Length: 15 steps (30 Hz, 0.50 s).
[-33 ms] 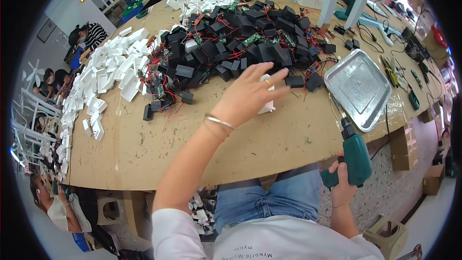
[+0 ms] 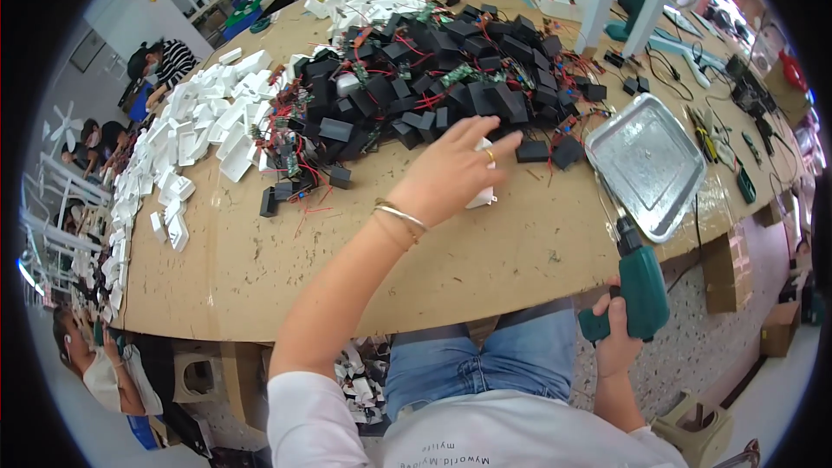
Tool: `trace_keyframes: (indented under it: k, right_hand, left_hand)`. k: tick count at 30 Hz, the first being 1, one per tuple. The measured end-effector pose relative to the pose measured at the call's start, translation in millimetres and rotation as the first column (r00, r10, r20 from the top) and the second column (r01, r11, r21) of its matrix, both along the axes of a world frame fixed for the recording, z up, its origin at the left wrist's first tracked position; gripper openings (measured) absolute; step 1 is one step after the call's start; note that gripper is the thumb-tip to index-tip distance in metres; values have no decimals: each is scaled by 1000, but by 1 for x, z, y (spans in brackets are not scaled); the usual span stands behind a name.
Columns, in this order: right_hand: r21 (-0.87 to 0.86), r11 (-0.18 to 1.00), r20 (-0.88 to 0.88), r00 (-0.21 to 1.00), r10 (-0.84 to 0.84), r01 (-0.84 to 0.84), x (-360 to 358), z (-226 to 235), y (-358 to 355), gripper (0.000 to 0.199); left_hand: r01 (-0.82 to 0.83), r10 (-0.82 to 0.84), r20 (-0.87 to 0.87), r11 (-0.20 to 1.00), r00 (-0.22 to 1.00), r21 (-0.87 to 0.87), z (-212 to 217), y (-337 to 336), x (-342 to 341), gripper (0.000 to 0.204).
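Here, a small white plastic housing [image 2: 482,197] on the wooden table [image 2: 260,260] is covered by the left hand [image 2: 451,172], fingers loosely spread over it; a green power screwdriver [image 2: 640,282] is gripped tightly by the right hand [image 2: 614,338] below the table edge, beside a metal tray [image 2: 650,165].

Wooden workbench [image 2: 260,251] with heaped black modules [image 2: 433,78], white casings [image 2: 208,134], a metal tray [image 2: 646,165].
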State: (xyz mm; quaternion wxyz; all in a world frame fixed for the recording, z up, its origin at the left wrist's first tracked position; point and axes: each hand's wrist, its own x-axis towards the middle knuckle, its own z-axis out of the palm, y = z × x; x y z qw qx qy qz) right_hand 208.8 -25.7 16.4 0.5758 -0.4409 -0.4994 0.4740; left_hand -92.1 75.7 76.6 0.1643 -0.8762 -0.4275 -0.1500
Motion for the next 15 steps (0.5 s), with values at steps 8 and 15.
trace_keyframes:
  k: [8, 15]
  right_hand:
    - [-86, 995, -22, 998, -55, 53, 13, -7, -1, 27]
    - [-42, 996, -14, 997, -73, 73, 9, -4, 8, 29]
  left_hand:
    - [-355, 423, 60, 822, 904, -446, -25, -38, 32, 20]
    - [-280, 357, 511, 934, 782, -223, -11, -63, 0, 35]
